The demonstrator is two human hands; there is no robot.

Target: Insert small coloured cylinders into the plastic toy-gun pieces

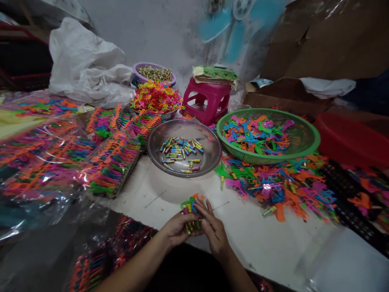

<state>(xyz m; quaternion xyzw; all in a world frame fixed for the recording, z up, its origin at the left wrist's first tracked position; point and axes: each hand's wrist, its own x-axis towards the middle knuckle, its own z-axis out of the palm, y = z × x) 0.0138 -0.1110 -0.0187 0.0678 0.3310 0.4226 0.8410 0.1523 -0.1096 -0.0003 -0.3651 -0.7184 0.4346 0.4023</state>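
My left hand (179,230) is wrapped around a small bunch of colourful plastic toy guns (191,206), with yellow wrapped tubes (189,227) showing among them. My right hand (215,230) presses against the same bunch from the right, its fingers bent over it and partly hiding it. Just beyond the hands stands a shallow metal bowl (209,160) with many small printed tubes (176,148) lying in it. To the right, loose toy guns (273,186) are heaped on the white table (243,243).
A green basket (270,158) of toy guns stands at right. Plastic-bagged rows of toys (106,166) cover the left. Behind are a pink stool (209,97), a purple basin (136,67) and a blue fan (237,36). A red lid-like object (352,138) lies far right.
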